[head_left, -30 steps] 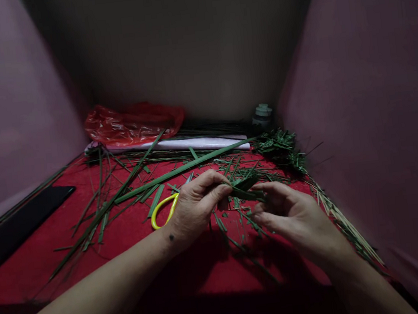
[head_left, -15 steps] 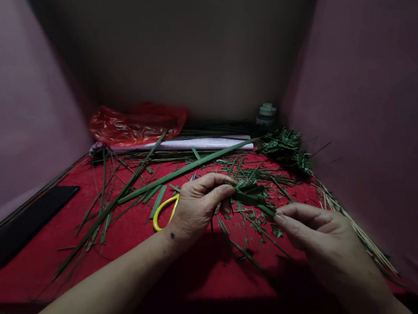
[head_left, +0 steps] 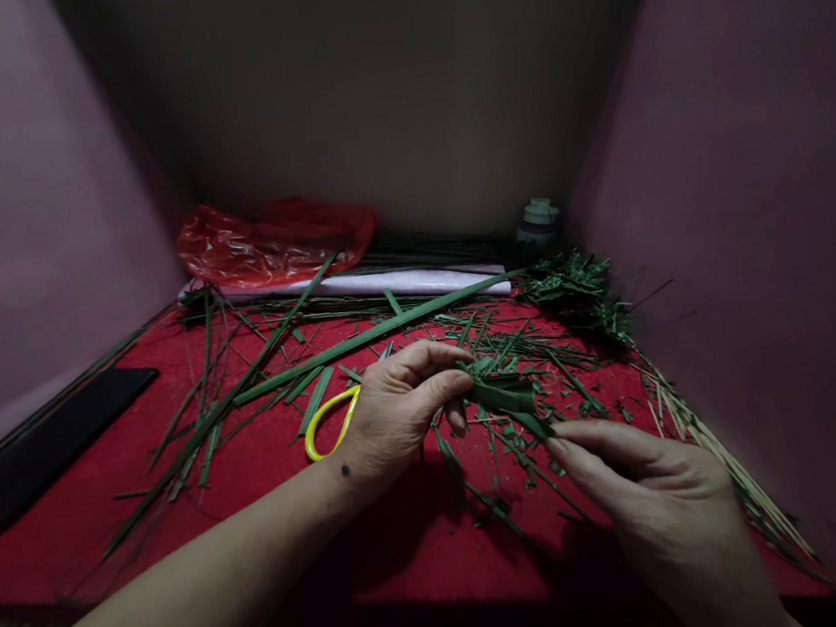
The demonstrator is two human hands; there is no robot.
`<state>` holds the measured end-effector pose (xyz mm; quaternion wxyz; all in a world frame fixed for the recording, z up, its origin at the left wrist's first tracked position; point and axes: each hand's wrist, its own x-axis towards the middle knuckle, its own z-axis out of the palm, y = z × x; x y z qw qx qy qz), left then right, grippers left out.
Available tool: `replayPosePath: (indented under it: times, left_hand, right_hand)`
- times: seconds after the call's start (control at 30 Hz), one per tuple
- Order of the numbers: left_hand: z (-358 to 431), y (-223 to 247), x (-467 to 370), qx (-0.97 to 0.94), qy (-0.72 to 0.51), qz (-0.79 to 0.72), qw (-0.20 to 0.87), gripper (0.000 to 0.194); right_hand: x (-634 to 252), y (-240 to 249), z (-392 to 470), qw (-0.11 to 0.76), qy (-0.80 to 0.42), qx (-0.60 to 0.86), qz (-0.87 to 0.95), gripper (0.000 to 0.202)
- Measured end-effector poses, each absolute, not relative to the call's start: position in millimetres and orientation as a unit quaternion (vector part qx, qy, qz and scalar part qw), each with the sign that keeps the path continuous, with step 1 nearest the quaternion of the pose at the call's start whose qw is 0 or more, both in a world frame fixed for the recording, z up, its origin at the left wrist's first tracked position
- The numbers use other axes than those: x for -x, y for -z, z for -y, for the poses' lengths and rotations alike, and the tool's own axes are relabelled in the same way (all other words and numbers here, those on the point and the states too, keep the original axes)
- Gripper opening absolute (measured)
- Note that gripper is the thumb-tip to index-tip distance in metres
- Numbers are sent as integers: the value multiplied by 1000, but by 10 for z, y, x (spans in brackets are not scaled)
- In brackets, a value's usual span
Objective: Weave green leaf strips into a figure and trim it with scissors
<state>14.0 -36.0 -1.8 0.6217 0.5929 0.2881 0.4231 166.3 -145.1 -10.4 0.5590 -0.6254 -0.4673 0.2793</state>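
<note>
Your left hand (head_left: 406,395) and right hand (head_left: 665,492) each pinched 1 side of the folded green leaf (head_left: 507,399) above the red tabletop (head_left: 447,567); your left hand partly hid the yellow-handled scissors (head_left: 330,402).

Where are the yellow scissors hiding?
In the head view, the yellow scissors lie on the red tabletop, left of centre, partly hidden behind the left hand, with a green strip beside them.

Dimly lit: red-topped desk (head_left: 60,556) at six o'clock, lighter mauve wall (head_left: 19,198) at ten, darker mauve wall (head_left: 770,163) at two, grey-brown wall (head_left: 376,77) at twelve.
</note>
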Motion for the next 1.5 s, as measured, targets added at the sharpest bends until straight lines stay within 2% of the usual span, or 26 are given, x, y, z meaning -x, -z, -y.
replayPosePath:
  times: [0.17,0.43,0.6,0.87,1.33,1.5]
  left_hand:
    - [342,30,-141,-599,-406,-289,626,25]
    - [332,-11,-128,-593,-365,-306,649,7]
    - [370,-30,-112,-583,-312,-278,697,8]
    - [394,-55,-88,-592,-265,-252,718,9]
    - [382,-47,-73,-588,-239,-225,739,11]
    - [344,-49,-74,-563,-284,-244,736,10]
  right_hand:
    - [-1692,99,1455,546,-257,633,484,11]
    - [-1886,1,1447,428,-227,651,584,16]
    - [-1923,-275,1340,433,-172,593,656,17]
    - [-1752,-415,1027,407,-377,533,639,17]
    - [-1711,-338,988,414,-441,521,602,7]
    - [-1778,-281,956,463,-476,510,547,18]
